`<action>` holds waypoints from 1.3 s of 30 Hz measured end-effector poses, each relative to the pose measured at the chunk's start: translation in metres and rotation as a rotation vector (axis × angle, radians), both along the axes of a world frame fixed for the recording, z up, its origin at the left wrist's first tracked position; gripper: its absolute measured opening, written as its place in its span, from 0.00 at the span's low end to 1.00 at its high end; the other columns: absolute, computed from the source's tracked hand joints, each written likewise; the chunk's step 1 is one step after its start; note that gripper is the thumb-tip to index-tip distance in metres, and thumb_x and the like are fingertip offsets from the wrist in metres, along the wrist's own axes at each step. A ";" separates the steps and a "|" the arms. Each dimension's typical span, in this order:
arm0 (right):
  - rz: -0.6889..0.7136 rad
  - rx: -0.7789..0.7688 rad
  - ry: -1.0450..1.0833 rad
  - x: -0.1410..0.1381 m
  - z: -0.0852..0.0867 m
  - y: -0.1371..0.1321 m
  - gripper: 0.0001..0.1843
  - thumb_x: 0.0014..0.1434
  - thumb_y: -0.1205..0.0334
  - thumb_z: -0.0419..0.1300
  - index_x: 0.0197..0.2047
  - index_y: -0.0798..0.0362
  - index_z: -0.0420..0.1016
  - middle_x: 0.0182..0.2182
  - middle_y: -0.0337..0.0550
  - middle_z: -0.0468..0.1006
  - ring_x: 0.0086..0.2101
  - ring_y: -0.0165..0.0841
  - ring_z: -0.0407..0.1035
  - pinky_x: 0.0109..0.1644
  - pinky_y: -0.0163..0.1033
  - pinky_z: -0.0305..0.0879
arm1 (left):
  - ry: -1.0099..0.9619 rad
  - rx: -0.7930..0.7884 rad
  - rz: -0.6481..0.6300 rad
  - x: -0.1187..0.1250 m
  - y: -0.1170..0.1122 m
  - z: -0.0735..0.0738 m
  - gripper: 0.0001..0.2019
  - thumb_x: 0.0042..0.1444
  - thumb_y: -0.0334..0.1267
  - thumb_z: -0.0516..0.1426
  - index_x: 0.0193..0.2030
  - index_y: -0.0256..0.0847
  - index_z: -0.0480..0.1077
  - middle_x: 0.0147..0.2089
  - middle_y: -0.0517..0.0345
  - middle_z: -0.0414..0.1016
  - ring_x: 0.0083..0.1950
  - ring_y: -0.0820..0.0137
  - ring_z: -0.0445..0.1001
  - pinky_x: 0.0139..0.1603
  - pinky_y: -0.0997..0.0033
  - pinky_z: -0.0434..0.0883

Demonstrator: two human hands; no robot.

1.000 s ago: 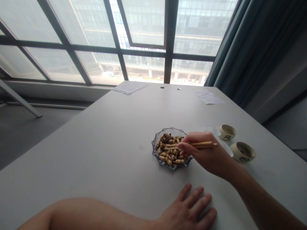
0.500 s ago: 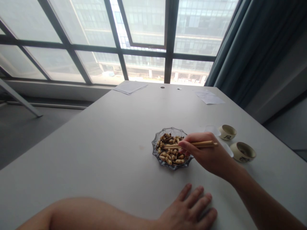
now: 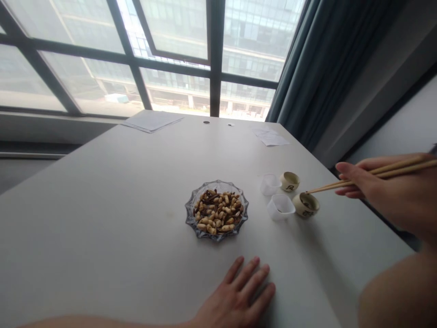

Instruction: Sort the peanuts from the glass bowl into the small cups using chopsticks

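A: Right hand?

B: Fingers closed, gripping a pair of chopsticks. Hand out past the right edge of the table, with nothing but air around it.

A: And the chopstick tips?

B: Left of the fingers, right by the rim of a ceramic cup. Contact with the rim impossible to tell from this angle.

A: Anything else close to those tips?

B: Just past that cup, a clear plastic cup, and beyond it a second clear plastic cup beside a second ceramic cup. Narrow gaps among all four.

A: Left hand?

B: Low and well apart from the right fingers. Palm down on the table near its front edge, fingers spread, released, nothing in them.

A: Peanuts?

B: Heaped in a glass dish with a scalloped rim, between the two hands, nearer the left fingertips, dark bits mixed in. Well to the left of the chopstick tips, no finger or stick on them.

A: Room around the dish?

B: Wide bare tabletop on its left and toward the far edge, a shorter stretch to the left fingertips, the cups close on the right.

A: Farther out?

B: Papers and a loose sheet along the far edge, then a window, and a curtain at the right.
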State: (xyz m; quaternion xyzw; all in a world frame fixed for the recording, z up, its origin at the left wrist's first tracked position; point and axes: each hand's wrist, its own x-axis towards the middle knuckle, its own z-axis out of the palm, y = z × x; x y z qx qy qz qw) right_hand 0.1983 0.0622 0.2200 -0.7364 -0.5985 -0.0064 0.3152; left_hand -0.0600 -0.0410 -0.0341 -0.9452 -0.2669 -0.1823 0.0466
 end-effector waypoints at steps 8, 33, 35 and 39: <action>0.149 -0.171 0.209 0.021 -0.033 0.049 0.12 0.61 0.55 0.70 0.35 0.56 0.83 0.23 0.53 0.84 0.24 0.44 0.81 0.19 0.37 0.68 | -0.013 -0.048 -0.024 -0.002 0.002 0.000 0.24 0.72 0.43 0.61 0.70 0.37 0.65 0.74 0.42 0.62 0.75 0.48 0.57 0.73 0.42 0.57; 0.704 0.004 0.382 -0.072 -0.031 0.005 0.18 0.65 0.44 0.66 0.36 0.50 0.86 0.28 0.45 0.86 0.28 0.39 0.82 0.29 0.37 0.76 | 0.030 0.029 -0.008 0.000 -0.001 0.007 0.19 0.78 0.43 0.54 0.69 0.40 0.67 0.73 0.44 0.64 0.72 0.51 0.63 0.71 0.46 0.61; 0.881 -0.102 0.408 -0.094 -0.043 0.002 0.18 0.68 0.46 0.64 0.34 0.50 0.85 0.28 0.43 0.86 0.29 0.37 0.81 0.30 0.35 0.75 | 0.029 0.060 0.004 -0.001 -0.001 0.007 0.18 0.78 0.42 0.53 0.69 0.40 0.68 0.72 0.45 0.65 0.70 0.51 0.65 0.70 0.47 0.61; 0.995 -0.219 0.401 -0.119 -0.066 0.005 0.20 0.69 0.49 0.63 0.31 0.52 0.83 0.27 0.42 0.85 0.29 0.35 0.79 0.31 0.35 0.72 | 0.010 0.108 0.024 0.000 -0.003 0.003 0.16 0.79 0.40 0.53 0.68 0.42 0.69 0.71 0.47 0.66 0.70 0.52 0.66 0.70 0.47 0.61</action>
